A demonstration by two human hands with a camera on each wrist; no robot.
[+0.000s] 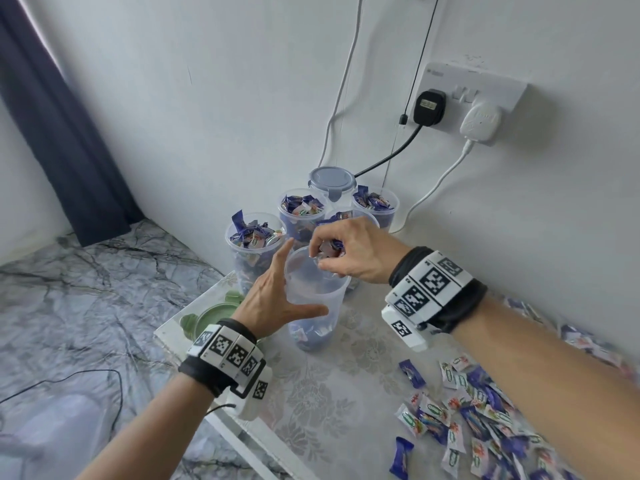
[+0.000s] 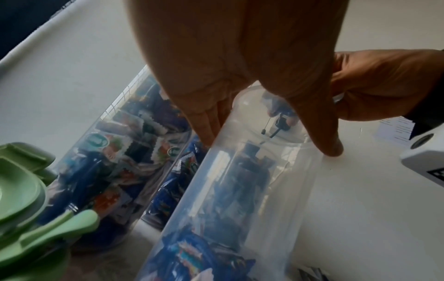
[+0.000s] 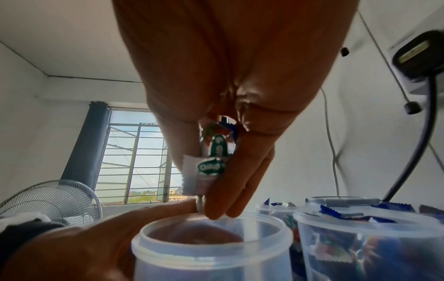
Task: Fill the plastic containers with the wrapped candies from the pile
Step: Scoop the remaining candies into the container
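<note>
A clear plastic container (image 1: 317, 306) stands on the table with a few wrapped candies at its bottom. My left hand (image 1: 298, 278) holds it near the rim, thumb across the front and fingers behind, as the left wrist view also shows on the container (image 2: 252, 190). My right hand (image 1: 329, 252) hovers over the mouth and grips a small bunch of wrapped candies (image 3: 211, 165), fingertips pointing down at the rim of the container (image 3: 211, 252). The candy pile (image 1: 485, 410), blue and white wrappers, lies at the right on the table.
Behind stand several open containers full of candies (image 1: 254, 244) (image 1: 301, 209) (image 1: 375, 202) and a lidded one (image 1: 332, 180) against the wall. A green lid (image 1: 211, 317) lies left of my left wrist near the table's edge. Plugs and cables (image 1: 429, 105) hang on the wall.
</note>
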